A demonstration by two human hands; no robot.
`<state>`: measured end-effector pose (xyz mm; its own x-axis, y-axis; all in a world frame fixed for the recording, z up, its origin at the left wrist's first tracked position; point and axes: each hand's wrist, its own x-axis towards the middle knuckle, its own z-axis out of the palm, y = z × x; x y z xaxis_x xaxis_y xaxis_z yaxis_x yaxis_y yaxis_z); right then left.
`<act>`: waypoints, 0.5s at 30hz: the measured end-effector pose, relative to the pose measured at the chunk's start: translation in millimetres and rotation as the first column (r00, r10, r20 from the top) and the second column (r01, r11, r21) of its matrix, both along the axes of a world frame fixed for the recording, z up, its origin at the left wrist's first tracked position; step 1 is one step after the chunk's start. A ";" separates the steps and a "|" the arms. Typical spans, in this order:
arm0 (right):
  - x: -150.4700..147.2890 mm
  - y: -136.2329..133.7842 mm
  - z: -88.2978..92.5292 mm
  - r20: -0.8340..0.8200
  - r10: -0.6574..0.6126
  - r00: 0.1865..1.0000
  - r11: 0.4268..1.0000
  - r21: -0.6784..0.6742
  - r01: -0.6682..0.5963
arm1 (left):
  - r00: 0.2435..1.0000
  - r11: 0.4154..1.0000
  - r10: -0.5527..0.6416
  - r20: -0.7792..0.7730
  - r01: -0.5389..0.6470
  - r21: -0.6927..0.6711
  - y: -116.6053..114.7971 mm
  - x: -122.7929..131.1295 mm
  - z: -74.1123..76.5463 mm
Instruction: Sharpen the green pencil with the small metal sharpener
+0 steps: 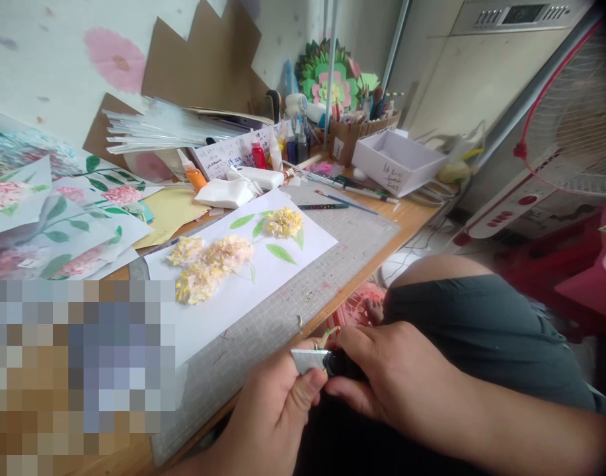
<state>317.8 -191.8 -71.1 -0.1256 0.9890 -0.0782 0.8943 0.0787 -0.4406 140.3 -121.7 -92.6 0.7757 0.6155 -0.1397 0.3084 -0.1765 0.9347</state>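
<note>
My left hand [277, 413] pinches the grey metal blade of a small tool [308, 360] between thumb and fingers. My right hand [386, 380] is wrapped round the black handle of the same tool [343, 365]. A tiny pale scrap [326, 337] sticks up just above the blade. Both hands hover off the desk's front edge, above my lap. On the grey cutting mat [342, 251] lies a white sheet [263, 277] with yellow paper flowers [211, 261] and green leaves.
Flower pictures [59, 211] pile at the left. Paint bottles [258, 153], a pen basket [355, 132], a white box [396, 162] and brushes [345, 198] crowd the back of the desk. A fan [575, 125] stands right. A blurred patch covers the lower left.
</note>
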 end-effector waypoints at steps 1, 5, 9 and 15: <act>-0.1 -0.1 0.2 0.004 0.001 1.000 1.000 -0.003 -0.001 | 1.000 1.000 0.009 0.001 -0.009 0.006 0.3 0.6 -0.1; -1.3 -1.0 0.0 0.033 0.007 0.999 1.000 0.023 -0.008 | 0.999 0.998 0.036 0.022 -0.037 0.055 0.1 0.8 -2.0; -3.1 -2.5 0.1 0.073 0.000 0.997 0.995 0.103 -0.008 | 0.999 0.997 0.032 0.025 -0.034 0.062 -1.6 -0.8 -2.6; -5.0 -2.6 2.0 0.103 -0.017 0.995 0.988 0.152 0.001 | 0.999 0.999 0.034 -0.031 -0.035 -0.029 -1.6 0.3 5.3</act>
<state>312.8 -194.4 -69.1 -0.1158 0.9915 0.0601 0.9354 0.1292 -0.3291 140.6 -123.2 -87.3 0.7494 0.6368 -0.1815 0.3422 -0.1379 0.9295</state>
